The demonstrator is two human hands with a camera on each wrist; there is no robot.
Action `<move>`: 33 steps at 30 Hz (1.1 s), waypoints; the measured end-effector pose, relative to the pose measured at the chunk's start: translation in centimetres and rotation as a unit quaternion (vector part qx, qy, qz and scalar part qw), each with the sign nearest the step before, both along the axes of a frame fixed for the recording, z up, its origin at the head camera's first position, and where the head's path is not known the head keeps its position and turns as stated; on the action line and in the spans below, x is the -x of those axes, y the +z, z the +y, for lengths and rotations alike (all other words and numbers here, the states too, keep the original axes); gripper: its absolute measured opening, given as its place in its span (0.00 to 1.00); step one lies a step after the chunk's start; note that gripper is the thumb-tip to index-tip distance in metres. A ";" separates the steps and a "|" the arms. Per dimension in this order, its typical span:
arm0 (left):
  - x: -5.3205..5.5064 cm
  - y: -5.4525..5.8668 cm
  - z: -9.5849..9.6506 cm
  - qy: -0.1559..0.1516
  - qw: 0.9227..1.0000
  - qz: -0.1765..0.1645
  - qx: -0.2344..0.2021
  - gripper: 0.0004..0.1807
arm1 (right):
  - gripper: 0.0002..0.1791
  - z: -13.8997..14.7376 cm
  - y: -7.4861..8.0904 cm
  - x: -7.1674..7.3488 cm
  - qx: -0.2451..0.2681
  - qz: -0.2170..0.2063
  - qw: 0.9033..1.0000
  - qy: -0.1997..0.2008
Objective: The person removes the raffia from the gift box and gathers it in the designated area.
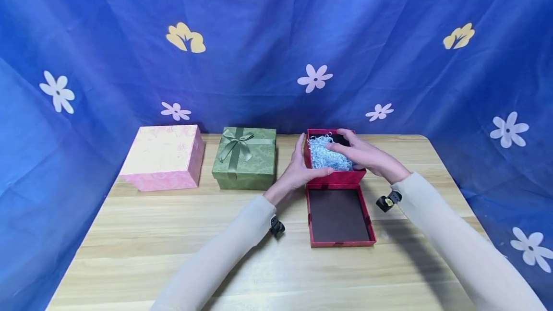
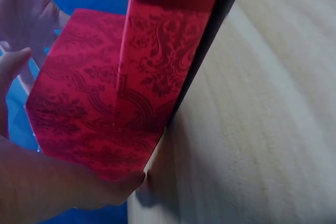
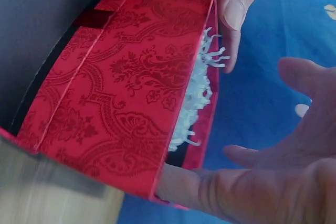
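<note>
A red patterned box [image 1: 336, 178] stands at the back of the table, filled with pale blue shredded paper [image 1: 324, 153]. Its hinged lid [image 1: 341, 215] lies flat toward the front, dark inside showing. My left hand [image 1: 299, 169] rests against the box's left side with fingers extended, its thumb across the front rim. In the left wrist view, a fingertip [image 2: 134, 181] lies at the box's lower edge. My right hand [image 1: 367, 155] is over the box's right side, thumb and fingers spread. In the right wrist view, one finger [image 3: 181, 184] touches the box's right rim.
A green gift box [image 1: 259, 157] with a ribbon bow stands left of the red box. Farther left is a pink box [image 1: 160, 150]. Behind the wooden table [image 1: 242, 263] hangs a blue flowered cloth [image 1: 250, 61].
</note>
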State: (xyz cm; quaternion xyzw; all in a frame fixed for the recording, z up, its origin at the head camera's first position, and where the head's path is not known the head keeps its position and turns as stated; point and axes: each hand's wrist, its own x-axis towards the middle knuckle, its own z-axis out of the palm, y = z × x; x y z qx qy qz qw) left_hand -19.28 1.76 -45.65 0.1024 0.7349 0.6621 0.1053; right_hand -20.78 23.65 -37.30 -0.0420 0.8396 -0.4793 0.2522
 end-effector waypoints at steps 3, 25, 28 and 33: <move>0.5 -0.3 0.2 -0.007 1.000 0.007 -0.015 0.74 | 0.57 -0.4 -0.6 1.1 0.004 -0.035 0.999 0.008; 2.3 -0.6 0.2 -0.047 0.998 -0.019 0.028 0.78 | 0.60 -1.4 -5.8 5.4 0.141 -0.143 0.977 0.070; 2.2 -0.7 0.4 -0.046 0.998 -0.019 0.037 0.78 | 0.62 -1.4 -6.4 5.6 0.174 -0.148 0.970 0.078; 2.2 -0.7 0.5 -0.048 0.998 -0.016 0.049 0.79 | 0.61 -1.5 -7.1 5.8 0.200 -0.138 0.966 0.084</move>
